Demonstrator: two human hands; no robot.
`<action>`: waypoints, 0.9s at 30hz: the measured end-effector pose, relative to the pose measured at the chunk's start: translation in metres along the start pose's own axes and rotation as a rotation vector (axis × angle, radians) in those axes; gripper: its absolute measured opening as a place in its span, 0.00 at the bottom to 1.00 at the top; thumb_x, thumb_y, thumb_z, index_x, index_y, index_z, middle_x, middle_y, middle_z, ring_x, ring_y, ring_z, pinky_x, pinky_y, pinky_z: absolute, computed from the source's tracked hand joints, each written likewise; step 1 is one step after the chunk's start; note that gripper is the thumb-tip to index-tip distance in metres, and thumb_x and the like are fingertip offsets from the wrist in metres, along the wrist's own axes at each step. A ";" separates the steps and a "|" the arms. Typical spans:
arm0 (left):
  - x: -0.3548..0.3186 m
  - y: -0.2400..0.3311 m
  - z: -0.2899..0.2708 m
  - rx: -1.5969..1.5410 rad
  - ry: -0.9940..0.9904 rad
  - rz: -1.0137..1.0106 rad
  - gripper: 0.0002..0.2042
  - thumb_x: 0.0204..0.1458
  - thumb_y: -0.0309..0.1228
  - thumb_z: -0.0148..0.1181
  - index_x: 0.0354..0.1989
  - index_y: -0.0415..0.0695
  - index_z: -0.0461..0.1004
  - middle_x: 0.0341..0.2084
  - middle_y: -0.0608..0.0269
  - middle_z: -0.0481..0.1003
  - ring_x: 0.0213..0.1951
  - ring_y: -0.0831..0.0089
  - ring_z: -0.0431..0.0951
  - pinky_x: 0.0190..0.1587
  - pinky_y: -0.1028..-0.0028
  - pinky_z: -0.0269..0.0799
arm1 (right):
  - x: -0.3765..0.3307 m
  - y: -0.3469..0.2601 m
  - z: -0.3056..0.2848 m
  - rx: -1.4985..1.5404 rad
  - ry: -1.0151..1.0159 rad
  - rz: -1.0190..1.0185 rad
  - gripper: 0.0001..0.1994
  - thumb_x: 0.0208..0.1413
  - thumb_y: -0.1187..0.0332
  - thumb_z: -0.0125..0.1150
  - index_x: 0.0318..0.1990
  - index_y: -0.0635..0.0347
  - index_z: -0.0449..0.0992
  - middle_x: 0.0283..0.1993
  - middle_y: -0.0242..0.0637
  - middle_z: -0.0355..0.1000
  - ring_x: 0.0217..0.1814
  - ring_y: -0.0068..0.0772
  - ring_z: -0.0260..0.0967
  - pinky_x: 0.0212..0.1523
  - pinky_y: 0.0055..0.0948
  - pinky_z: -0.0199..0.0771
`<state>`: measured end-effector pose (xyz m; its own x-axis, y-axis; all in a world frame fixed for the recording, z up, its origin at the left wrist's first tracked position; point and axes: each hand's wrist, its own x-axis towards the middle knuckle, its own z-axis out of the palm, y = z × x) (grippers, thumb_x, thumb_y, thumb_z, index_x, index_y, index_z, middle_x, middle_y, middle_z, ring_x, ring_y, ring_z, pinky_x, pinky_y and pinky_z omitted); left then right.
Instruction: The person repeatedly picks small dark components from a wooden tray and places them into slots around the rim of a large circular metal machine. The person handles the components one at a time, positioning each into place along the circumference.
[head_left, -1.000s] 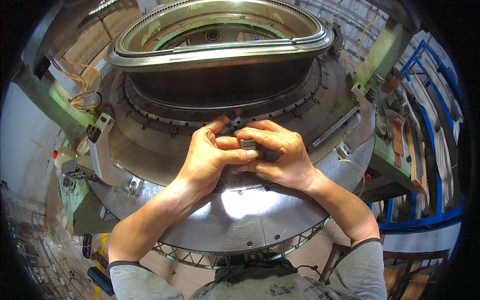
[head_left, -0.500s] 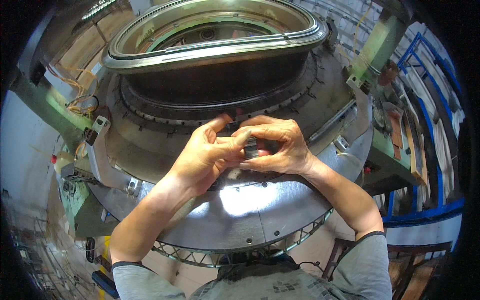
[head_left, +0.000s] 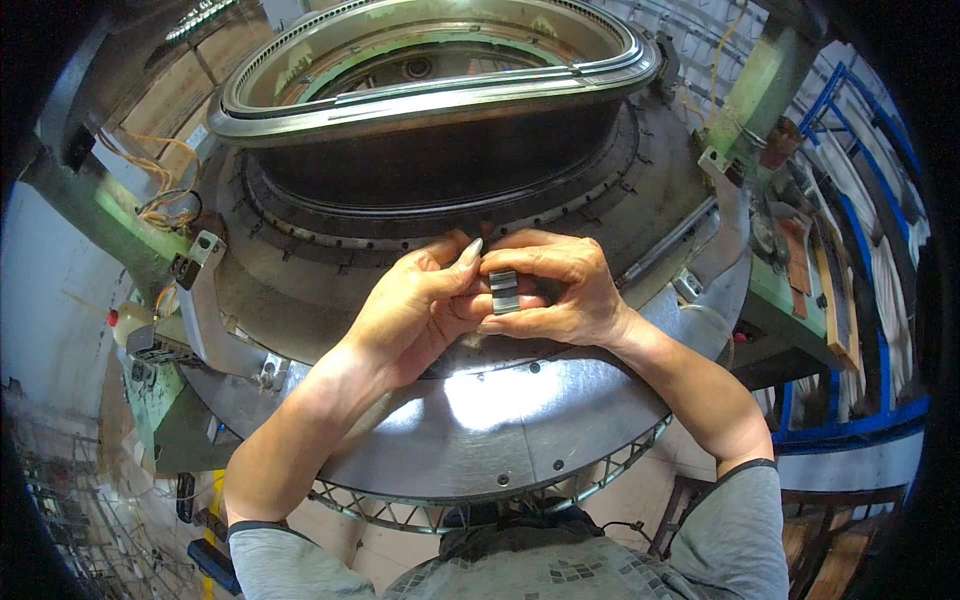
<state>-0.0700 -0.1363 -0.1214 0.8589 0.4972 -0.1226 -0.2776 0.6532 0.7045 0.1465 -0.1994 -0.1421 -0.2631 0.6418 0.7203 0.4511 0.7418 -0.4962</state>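
A small block of thin, striped grey metal pieces [head_left: 504, 291], like a stack of little plates, is held between my hands in front of the machine's drum. My right hand [head_left: 565, 285] is closed on it, index finger along its top and thumb under its lower end. My left hand [head_left: 415, 305] is curled against the block's left side, and its fingertips meet it there. The left thumb points up, lifted off the block. Fingers partly hide the back of the block.
Behind my hands rises a large round machine drum [head_left: 430, 165] with a bright metal rim [head_left: 440, 112]. A shiny curved metal plate [head_left: 430, 455] lies below my forearms. Green posts [head_left: 760, 85] flank the machine. A blue rack [head_left: 850, 435] with white cloth stands at the right.
My left thumb has lifted from the metal block and moved up. More of the block's striped face shows between my hands. My right hand keeps nearly the same place.
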 end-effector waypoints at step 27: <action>0.005 -0.028 0.006 0.540 0.305 0.453 0.05 0.54 0.17 0.71 0.36 0.35 0.79 0.36 0.55 0.83 0.38 0.68 0.86 0.46 0.67 0.86 | -0.003 -0.031 0.001 0.108 0.144 0.483 0.12 0.57 0.68 0.76 0.48 0.57 0.89 0.43 0.39 0.83 0.46 0.28 0.79 0.48 0.26 0.80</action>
<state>-0.0555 -0.1551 -0.1378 0.5327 0.8367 0.1273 -0.2581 0.0173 0.9660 0.1328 -0.2242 -0.1298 0.0769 0.8887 0.4519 0.3998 0.3878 -0.8306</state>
